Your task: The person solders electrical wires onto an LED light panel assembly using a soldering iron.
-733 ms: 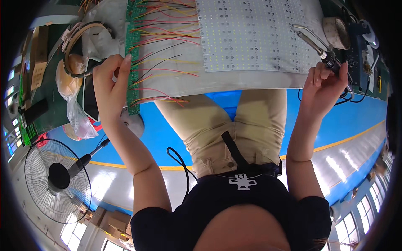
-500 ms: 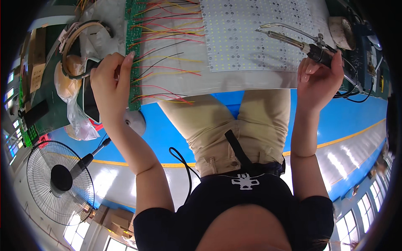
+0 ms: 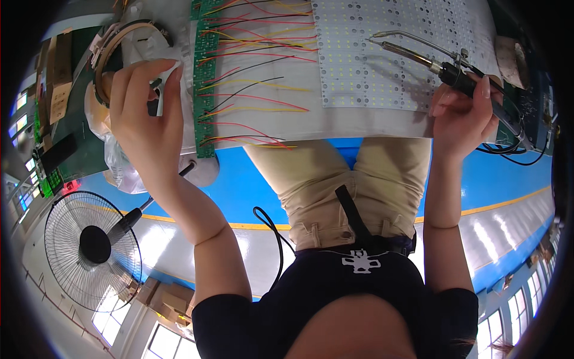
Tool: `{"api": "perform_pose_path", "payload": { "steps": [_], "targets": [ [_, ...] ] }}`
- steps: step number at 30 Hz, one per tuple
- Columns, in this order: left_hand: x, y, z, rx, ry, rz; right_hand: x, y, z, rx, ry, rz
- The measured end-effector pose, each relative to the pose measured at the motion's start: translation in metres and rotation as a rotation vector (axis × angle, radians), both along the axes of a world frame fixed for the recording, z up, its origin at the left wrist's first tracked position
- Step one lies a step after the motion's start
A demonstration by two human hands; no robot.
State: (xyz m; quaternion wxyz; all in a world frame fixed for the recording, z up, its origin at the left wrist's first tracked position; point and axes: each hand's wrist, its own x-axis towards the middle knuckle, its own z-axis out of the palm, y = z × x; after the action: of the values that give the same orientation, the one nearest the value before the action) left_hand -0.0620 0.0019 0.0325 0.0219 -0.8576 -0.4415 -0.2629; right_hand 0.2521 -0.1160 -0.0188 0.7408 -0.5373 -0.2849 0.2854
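My right hand (image 3: 465, 119) is closed around the black handle of a soldering iron (image 3: 412, 55), which has a thin curved metal tube along its upper side. The tip points left, over a white panel (image 3: 341, 93) dotted with small lights. My left hand (image 3: 143, 113) is raised just left of a green circuit board strip (image 3: 204, 107). Its thumb and index tips come together; anything pinched there is too small to make out. Red, yellow and black wires (image 3: 263, 109) run rightward from the strip across a pale grey sheet (image 3: 269, 128).
A curved black-and-tan hoop (image 3: 98, 66) and a clear plastic bag (image 3: 122, 170) lie beside my left hand. Black cables (image 3: 508, 157) hang by my right wrist. A white-grey cylinder (image 3: 512, 63) stands right of the panel. A standing fan (image 3: 94, 244) is at the lower left.
My left hand has lifted away from the circuit board strip toward the left, its thumb and index tips drawing together. The whole view has shifted slightly. My right hand still holds the soldering iron.
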Motion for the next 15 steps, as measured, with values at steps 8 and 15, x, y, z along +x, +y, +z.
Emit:
{"api": "perform_pose_path", "payload": {
  "steps": [8, 15],
  "targets": [
    [0.010, 0.002, -0.003, -0.036, -0.001, -0.067, -0.001, 0.000, -0.002, 0.041, 0.040, -0.008],
    [0.027, 0.006, -0.007, -0.106, 0.049, -0.153, -0.001, -0.003, -0.001, 0.047, 0.031, 0.027]
  ]
}}
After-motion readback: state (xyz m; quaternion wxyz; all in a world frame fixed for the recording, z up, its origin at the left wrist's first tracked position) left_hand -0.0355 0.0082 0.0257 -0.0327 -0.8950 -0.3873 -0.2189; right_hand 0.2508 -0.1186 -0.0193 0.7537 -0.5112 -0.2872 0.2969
